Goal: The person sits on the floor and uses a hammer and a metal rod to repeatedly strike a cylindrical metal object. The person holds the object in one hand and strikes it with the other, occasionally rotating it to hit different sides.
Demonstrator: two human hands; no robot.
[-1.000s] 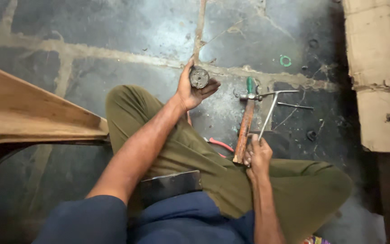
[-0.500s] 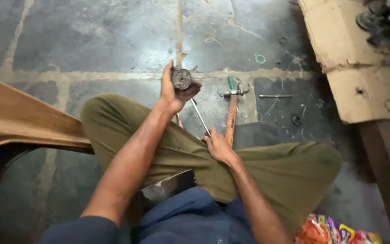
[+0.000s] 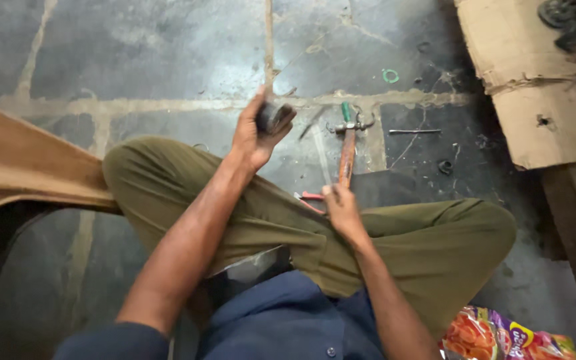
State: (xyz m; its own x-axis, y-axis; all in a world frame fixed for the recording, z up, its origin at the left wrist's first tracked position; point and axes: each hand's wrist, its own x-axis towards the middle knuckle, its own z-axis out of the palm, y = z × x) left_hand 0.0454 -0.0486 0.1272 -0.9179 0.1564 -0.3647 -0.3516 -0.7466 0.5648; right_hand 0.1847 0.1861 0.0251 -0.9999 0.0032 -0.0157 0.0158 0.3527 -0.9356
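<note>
Now round part inside left grip

Dark stone floor, pale joints

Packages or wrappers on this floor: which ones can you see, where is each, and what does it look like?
Snack bag: bottom right corner, by the person's knee; crinkled glossy plastic, orange, red and purple with some print, cut off by the picture's edge.
Cardboard sheet: top right, lying on the stone floor; flat, plain brown, torn edge, a few small holes, no label visible.
No signs or screens in view.
</note>
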